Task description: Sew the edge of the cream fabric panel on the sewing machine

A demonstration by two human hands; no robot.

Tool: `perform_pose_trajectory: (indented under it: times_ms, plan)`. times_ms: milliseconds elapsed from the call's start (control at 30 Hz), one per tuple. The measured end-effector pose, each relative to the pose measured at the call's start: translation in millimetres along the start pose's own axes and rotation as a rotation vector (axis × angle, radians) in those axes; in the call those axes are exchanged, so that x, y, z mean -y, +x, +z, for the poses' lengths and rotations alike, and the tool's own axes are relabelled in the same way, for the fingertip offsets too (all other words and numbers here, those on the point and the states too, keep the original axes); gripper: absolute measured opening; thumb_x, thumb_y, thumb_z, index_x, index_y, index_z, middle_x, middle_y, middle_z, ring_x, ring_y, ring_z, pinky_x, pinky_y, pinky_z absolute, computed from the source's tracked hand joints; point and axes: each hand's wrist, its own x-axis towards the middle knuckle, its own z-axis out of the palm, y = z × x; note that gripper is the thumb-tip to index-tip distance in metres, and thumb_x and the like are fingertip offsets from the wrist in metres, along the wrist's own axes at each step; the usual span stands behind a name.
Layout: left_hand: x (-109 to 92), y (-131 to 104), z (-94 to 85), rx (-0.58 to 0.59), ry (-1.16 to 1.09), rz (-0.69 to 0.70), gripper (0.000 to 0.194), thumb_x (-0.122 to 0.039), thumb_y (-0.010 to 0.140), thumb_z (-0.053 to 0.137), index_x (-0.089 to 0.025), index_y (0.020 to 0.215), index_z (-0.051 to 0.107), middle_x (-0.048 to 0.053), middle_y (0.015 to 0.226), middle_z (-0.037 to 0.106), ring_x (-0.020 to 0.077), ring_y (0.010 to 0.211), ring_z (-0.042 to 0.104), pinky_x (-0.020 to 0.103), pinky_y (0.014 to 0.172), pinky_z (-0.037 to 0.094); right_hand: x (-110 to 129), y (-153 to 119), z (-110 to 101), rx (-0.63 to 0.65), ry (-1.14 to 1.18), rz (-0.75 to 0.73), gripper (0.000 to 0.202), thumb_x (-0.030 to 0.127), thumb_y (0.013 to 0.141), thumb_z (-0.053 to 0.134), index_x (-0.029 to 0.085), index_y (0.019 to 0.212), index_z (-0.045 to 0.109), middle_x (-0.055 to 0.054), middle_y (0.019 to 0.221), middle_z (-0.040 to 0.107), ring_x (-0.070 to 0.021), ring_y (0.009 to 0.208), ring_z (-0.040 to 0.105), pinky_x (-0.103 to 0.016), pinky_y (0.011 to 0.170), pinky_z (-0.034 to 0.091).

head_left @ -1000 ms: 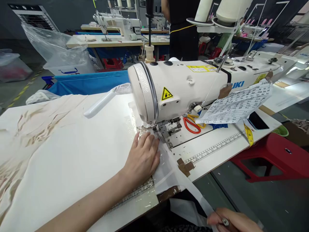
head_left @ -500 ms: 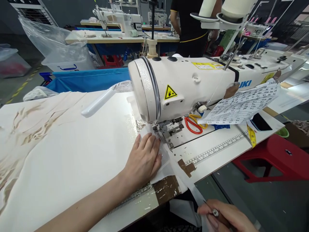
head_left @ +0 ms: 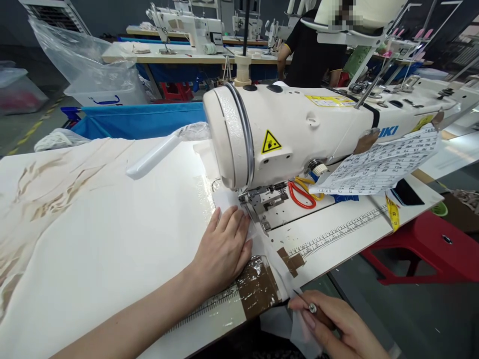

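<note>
My left hand (head_left: pixel 224 244) lies flat on thin white fabric (head_left: pixel 226 198), its fingertips just in front of the sewing machine's (head_left: pixel 299 134) needle area. The needle itself is hidden under the machine head. Down at the table's front edge, my right hand (head_left: pixel 333 319) is closed around an awl (head_left: pixel 312 307) with a thin pointed tip and a brown handle. Its thumb and forefinger also pinch a narrow white fabric strip (head_left: pixel 281 267), which runs up to the machine and hangs below the edge.
Orange-handled scissors (head_left: pixel 300 195) lie beside the machine bed, with a paper sheet (head_left: pixel 377 162), a phone (head_left: pixel 407 193) and a yellow tape measure (head_left: pixel 392 213) farther right. Cream fabric (head_left: pixel 48 199) covers the table's left. A red stool (head_left: pixel 422 244) stands at right; a person (head_left: pixel 312 52) is behind.
My right hand has moved left and up along the strip with the awl. The fabric under my left hand has advanced towards the machine, uncovering brown tape. The person behind has leaned over.
</note>
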Motion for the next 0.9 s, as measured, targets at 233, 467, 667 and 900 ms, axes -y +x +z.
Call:
perform_pose_trajectory:
  times_ms: [233,467,667,900]
  plan:
    - [-0.1,0.9,-0.6,0.003,0.003,-0.001,0.047,-0.030,0.100,0.031,-0.004,0.132,0.053,0.018,0.133,0.054,0.0342,0.130,0.043,0.056,0.111,0.036,19.0,21.8,0.6,-0.001,-0.167,-0.281,0.029,0.028,0.099,0.049,0.030,0.124,0.064,-0.005,0.114,0.072,-0.0204,0.106,0.068,-0.022,0.083,0.057]
    - [-0.1,2.2,0.3,-0.023,0.013,0.005,0.044,-0.029,0.099,0.035,-0.003,0.130,0.053,0.018,0.129,0.055,0.0332,0.127,0.044,0.055,0.112,0.035,40.4,35.4,2.7,0.036,-0.169,-0.311,0.032,0.030,0.102,0.043,0.028,0.130,0.059,-0.006,0.102,0.073,-0.0177,0.076,0.069,-0.025,0.066,0.056]
    - [2.9,10.3,-3.0,0.035,0.162,0.003,0.041,-0.005,0.090,0.037,-0.001,0.126,0.055,0.017,0.104,0.060,0.0288,0.094,0.054,0.043,0.082,0.052,41.6,38.2,14.2,0.071,0.125,-0.073,0.038,0.043,0.103,0.043,0.018,0.126,0.059,0.000,0.066,0.063,-0.0171,0.058,0.064,-0.028,0.063,0.053]
    - [5.7,8.2,-5.1,0.036,0.149,0.008,0.044,0.001,0.084,0.038,0.001,0.125,0.054,0.019,0.109,0.058,0.0290,0.098,0.050,0.040,0.079,0.051,42.1,21.1,52.5,0.161,0.856,0.338,0.060,0.062,0.085,0.067,0.015,0.120,0.054,-0.001,0.073,0.065,-0.0195,0.062,0.071,-0.028,0.061,0.053]
